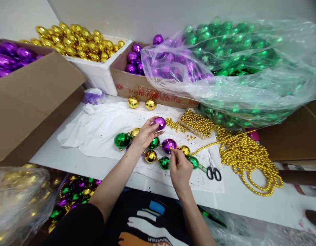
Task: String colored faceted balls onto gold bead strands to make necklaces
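My left hand (147, 132) is closed around a shiny purple ball (159, 123) above the white cloth. A thin white string (167, 139) runs from that ball down to my right hand (181, 167). My right fingers are pinched together; a small gold bead (171, 148) shows at their tips, by the string. Below both hands lies a strand of large balls: a green ball (122, 140) at its left end, a gold ball (150, 156) in front, a larger purple ball (169, 146) beside my right fingertips. My hands partly cover this strand.
Black-handled scissors (213, 173) and a pile of gold bead chain (242, 157) lie right. Loose gold beads (196, 123) sit behind. Two gold balls (133, 102) rest near a cardboard box (158, 90). A white foam box (101, 73) and a plastic bag of green balls (239, 85) stand behind.
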Motion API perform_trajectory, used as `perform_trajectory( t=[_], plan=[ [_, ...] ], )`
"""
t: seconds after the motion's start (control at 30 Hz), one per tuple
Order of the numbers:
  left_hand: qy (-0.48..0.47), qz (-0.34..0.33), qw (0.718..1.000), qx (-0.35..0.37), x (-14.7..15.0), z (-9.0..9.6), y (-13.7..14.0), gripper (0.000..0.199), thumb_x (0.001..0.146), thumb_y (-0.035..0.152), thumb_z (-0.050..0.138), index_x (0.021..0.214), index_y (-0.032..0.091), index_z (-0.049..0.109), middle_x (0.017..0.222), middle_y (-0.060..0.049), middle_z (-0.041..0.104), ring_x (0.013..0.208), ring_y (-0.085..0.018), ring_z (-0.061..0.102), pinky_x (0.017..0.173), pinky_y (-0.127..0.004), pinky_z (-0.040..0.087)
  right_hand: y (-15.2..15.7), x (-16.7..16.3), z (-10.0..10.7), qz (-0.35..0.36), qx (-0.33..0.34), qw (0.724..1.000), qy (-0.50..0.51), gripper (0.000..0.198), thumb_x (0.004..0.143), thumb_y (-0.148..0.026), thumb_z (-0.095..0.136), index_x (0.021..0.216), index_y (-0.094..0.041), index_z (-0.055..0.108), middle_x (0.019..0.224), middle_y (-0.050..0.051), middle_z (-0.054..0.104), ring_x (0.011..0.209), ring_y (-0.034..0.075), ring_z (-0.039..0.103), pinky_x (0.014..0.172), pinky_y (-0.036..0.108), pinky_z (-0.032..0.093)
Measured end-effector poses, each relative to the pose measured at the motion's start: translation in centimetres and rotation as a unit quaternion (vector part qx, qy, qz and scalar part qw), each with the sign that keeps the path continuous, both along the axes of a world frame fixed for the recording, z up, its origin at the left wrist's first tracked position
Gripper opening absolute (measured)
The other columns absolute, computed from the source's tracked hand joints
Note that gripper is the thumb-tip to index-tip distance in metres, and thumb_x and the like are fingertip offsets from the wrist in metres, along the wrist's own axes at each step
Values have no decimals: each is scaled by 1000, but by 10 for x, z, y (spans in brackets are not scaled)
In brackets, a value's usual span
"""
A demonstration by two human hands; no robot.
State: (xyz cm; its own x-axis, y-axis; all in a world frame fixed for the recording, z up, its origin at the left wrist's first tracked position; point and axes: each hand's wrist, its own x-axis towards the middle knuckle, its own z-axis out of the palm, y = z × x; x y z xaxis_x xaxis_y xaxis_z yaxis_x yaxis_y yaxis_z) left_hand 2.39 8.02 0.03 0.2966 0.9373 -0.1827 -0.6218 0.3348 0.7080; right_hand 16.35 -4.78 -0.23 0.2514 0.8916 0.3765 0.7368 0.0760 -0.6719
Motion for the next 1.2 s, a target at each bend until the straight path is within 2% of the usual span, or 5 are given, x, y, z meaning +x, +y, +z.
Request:
perform_trajectory(
  t=[0.27,0.6,0.9,1.0,1.2],
  plan=[
    [20,7,1000,-8,-7,4,1,47,68,35,85,103,22,58,94,0,70,81,-15,71,77,-29,55,8,10,2,59,-68,992,91,21,95,-34,51,88,-20,66,60,-2,57,51,12,49,56,25,37],
    [12,-9,1000,15,-4,12,-3,49,69,36,85,107,23,57,99,-1,71,82,-16,72,85,-34,56,5,-1,-11,86,-77,984,134,32,96,-33,48,120,-22,66,79,3,69,58,16,56,59,28,41],
    [37,-50,998,10,-11,14,-2,45,72,37,83,104,25,54,101,1,66,76,-16,72,53,-20,50,13,6,-11,125,-136,950,251,24,94,-35,50,112,-22,59,61,-5,50,55,14,47,55,25,38],
    [25,-36,999,5,-10,16,-1,44,72,36,83,103,24,55,98,1,68,79,-17,72,68,-27,57,16,5,-7,137,-131,947,260,31,91,-37,56,117,-22,60,64,-5,52,58,14,48,57,26,38],
    [-9,21,999,-40,-5,19,3,26,80,31,78,94,20,58,90,-1,71,82,-16,71,87,-34,58,18,8,14,15,7,991,131,17,92,-30,56,83,-20,66,76,2,59,66,14,52,63,28,40]
  ],
)
